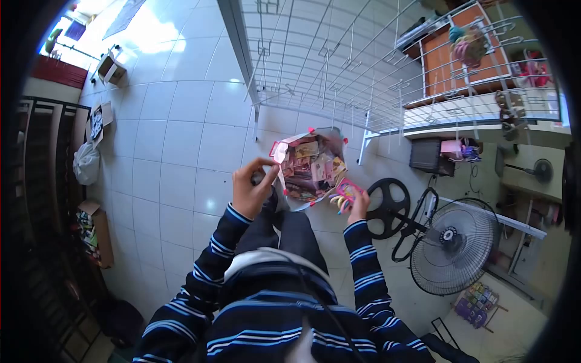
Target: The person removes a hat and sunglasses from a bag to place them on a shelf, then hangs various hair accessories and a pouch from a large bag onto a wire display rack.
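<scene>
A clear plastic bag [283, 181] with pink-red trim stands on the floor in front of my feet, its top open. Several small packaged items [311, 166], mostly pink and yellow, fill it. My left hand [253, 186] is at the bag's left rim, thumb and forefinger pinched on its edge. To the right of the bag, my right hand [359, 204] grips a pink card pack [346, 190]. Yellow and blue pieces hang below the card; what they are is too small to tell.
A white wire grid rack [327, 66] rises just beyond the bag. On the right stands a black floor fan [451, 242] with a round base [387, 209]. Open cardboard boxes [97, 233] and a white sack [86, 163] line the left side.
</scene>
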Demonstrator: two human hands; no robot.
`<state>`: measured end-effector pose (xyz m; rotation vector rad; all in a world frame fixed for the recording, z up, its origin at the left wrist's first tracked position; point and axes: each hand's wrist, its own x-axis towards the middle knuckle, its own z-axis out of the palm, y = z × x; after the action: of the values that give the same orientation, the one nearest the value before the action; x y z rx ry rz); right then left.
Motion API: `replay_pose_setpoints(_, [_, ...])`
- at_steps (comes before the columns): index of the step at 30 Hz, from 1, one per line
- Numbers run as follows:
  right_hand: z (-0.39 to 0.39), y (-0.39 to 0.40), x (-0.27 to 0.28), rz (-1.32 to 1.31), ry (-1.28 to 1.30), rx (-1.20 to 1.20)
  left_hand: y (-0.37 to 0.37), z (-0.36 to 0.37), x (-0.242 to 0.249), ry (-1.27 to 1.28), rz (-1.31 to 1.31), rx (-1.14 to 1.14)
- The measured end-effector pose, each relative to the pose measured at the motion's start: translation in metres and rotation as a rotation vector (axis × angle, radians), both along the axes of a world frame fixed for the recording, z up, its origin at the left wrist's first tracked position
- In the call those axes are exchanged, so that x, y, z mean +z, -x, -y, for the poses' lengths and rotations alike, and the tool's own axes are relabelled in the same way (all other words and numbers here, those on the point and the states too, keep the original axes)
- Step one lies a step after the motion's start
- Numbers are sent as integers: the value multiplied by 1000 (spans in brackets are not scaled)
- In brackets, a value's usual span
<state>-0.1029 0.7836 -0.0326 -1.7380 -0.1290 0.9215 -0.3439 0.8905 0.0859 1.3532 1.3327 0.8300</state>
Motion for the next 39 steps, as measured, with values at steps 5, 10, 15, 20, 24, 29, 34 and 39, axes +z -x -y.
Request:
replay_pose_setpoints(5, [25, 9, -157, 122, 139, 221, -14, 33, -131, 73, -304, -113])
replay_pose_setpoints(10, [29, 25, -241, 650, 476, 533, -32, 53, -287, 52, -566, -358])
replay_pose_setpoints(15, [13, 45, -276, 675, 217, 610, -52, 52, -372, 308, -776, -462])
replay_pose_setpoints(20, [-29, 83, -329, 594, 171, 682, -48, 43, -405, 321, -597, -229])
replay_pose_setpoints(24, [-57, 108, -347, 541, 417, 349, -34, 48, -413, 145, -563, -232])
replay_pose_setpoints(29, [-33, 69, -367, 273, -5, 329, -30, 36, -394, 454, -357, -163])
replay_pose_setpoints(34, [-25, -28, -289, 116, 145, 329, -25, 43, -405, 198, -588, -330])
replay_pose_setpoints(39, [-24, -34, -249, 903, 226, 289, -26, 48, -398, 322, -670, -464])
